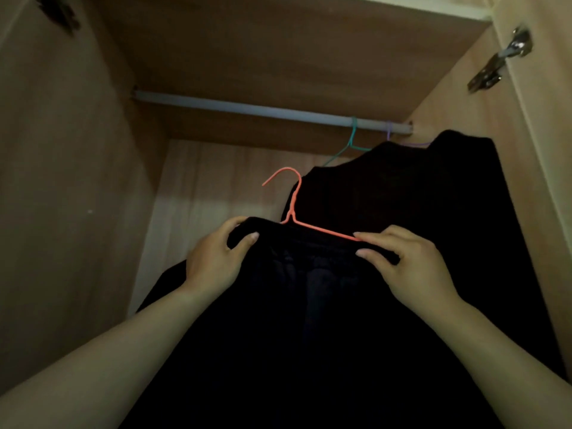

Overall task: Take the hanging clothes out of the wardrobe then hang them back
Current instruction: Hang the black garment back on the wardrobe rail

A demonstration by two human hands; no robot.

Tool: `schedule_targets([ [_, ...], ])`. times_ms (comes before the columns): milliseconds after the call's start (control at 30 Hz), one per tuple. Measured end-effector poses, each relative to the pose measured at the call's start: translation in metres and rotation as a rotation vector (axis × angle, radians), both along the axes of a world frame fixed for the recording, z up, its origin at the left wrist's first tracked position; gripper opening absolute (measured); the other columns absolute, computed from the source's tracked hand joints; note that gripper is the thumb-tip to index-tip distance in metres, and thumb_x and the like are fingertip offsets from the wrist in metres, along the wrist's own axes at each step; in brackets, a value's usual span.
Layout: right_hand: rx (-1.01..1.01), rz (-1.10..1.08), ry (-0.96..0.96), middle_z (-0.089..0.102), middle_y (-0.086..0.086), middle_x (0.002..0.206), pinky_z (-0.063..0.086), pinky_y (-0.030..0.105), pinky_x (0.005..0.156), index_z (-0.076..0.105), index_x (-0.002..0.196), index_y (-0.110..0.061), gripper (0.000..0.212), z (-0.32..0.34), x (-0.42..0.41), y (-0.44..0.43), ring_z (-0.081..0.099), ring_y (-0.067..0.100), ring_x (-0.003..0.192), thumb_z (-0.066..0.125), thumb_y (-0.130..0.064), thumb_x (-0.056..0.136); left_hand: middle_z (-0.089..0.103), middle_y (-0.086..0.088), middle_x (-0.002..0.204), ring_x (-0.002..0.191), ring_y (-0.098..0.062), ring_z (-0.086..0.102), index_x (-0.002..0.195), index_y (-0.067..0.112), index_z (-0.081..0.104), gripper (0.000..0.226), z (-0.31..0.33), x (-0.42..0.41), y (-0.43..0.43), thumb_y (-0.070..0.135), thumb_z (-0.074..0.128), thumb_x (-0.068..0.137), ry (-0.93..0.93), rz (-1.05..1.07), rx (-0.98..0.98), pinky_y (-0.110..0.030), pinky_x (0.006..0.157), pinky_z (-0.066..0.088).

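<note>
Left hand [213, 261]: fingers curling round the left shoulder of the black garment [309, 305], steadying it. Orange hanger [293, 202]: carrying that garment just below the rail [247, 109], hook free and probably lining up with it. Right hand [408, 267]: pinching the hanger's right arm and cloth, keeping it level. Green hanger [353, 134] and purple hanger [389, 131]: hanging on the rail's right end, bearing dark clothes [418, 196].

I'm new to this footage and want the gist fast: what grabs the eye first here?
The orange hanger in the middle stands out: off the white rail, it carries a black garment gripped at its top by the left hand and right hand. At the rail's right end hang a green hanger and a purple hanger with dark clothes.
</note>
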State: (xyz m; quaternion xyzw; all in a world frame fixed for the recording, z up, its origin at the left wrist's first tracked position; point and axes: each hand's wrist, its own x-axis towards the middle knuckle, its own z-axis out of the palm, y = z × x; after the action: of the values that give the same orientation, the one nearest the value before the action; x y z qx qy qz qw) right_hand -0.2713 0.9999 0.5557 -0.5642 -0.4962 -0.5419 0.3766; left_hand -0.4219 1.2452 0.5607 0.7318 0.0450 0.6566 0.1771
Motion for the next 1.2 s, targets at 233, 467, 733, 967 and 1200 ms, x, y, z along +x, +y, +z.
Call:
schedule_targets([
  [233,0.090,-0.085,-0.046,0.059,-0.014,0.079,0.048,0.024,0.067,0.072,0.100,-0.031,0.021,0.094,0.061,0.048,0.058,0.005,0.071,0.072,-0.027,0.080,0.067,0.010,0.108,0.103,-0.020,0.062,0.114,0.040,0.055,0.044,0.086,0.086,0.058,0.061,0.047,0.077,-0.052,0.051,0.092,-0.042,0.090,0.047],
  [467,0.206,-0.200,0.007,0.062,-0.020,0.080,0.040,0.018,0.073,0.073,0.090,-0.034,0.013,0.159,0.094,0.062,0.058,0.003,0.080,0.072,-0.025,0.080,0.055,0.002,0.126,0.115,-0.024,0.052,0.128,0.040,0.050,0.048,0.146,0.150,0.082,0.060,0.053,0.084,-0.122,0.057,0.140,-0.044,0.094,0.044],
  [733,0.299,-0.360,0.031,0.069,-0.002,0.098,0.040,0.025,0.077,0.073,0.097,-0.027,0.014,0.255,0.092,0.047,0.060,0.017,0.100,0.065,-0.023,0.086,0.019,0.007,0.154,0.140,-0.024,0.020,0.142,0.048,0.022,0.050,0.215,0.177,0.088,0.058,0.030,0.094,0.020,-0.008,0.189,-0.057,0.110,0.018],
  [967,0.289,-0.507,0.109,0.071,0.002,0.101,0.043,0.023,0.078,0.072,0.096,-0.029,0.013,0.305,0.088,0.051,0.063,0.021,0.096,0.066,-0.025,0.086,0.008,0.006,0.158,0.144,-0.024,0.010,0.145,0.046,0.019,0.053,0.232,0.201,0.102,0.057,0.029,0.094,0.196,-0.268,0.159,-0.044,0.115,0.016],
  [1200,0.135,-0.642,0.112,0.063,-0.003,0.097,0.040,0.026,0.066,0.069,0.100,-0.034,0.014,0.276,0.082,0.104,0.053,0.017,0.082,0.060,-0.030,0.089,0.012,0.004,0.157,0.144,-0.022,0.012,0.144,0.045,0.023,0.054,0.196,0.227,0.102,0.059,0.031,0.093,0.223,-0.332,0.130,-0.040,0.116,0.016],
])
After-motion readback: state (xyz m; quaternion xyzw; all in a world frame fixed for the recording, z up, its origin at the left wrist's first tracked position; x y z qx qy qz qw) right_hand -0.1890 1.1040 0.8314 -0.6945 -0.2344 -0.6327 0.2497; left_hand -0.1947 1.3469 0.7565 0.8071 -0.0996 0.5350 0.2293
